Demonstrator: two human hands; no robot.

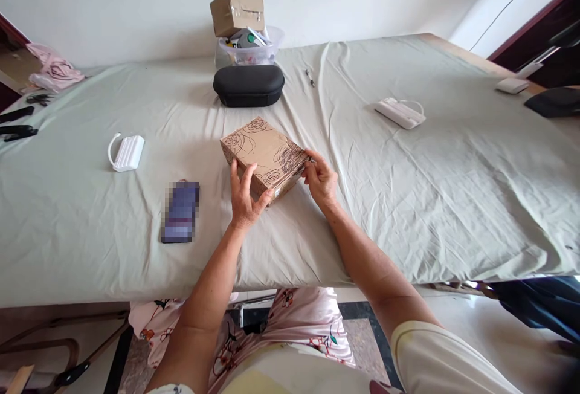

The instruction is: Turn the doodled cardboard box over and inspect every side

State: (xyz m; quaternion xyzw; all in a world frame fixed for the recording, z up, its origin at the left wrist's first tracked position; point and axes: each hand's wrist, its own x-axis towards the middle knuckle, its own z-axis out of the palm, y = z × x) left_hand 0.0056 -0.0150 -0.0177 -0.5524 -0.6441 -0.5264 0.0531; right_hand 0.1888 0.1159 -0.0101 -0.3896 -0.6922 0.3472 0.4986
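Note:
A brown cardboard box [258, 149] with dark scribbled line patterns lies at an angle on the cloth in front of me, its lid down. My left hand [245, 203] grips its near left corner, thumb on the near side and fingers spread along the left edge. At the right corner, my right hand [321, 177] pinches the box's edge between thumb and fingers. What exactly sits under those right fingertips is partly hidden. Left of the box lies a phone [180, 213] with a blurred screen.
A pale green cloth [430, 200] covers the table. Behind the box stands a black zip case [249, 86], then a plastic basket [254, 52] with a carton [238, 12] on top. White power banks [129, 153] lie left and right. A pen [310, 78] rests further back.

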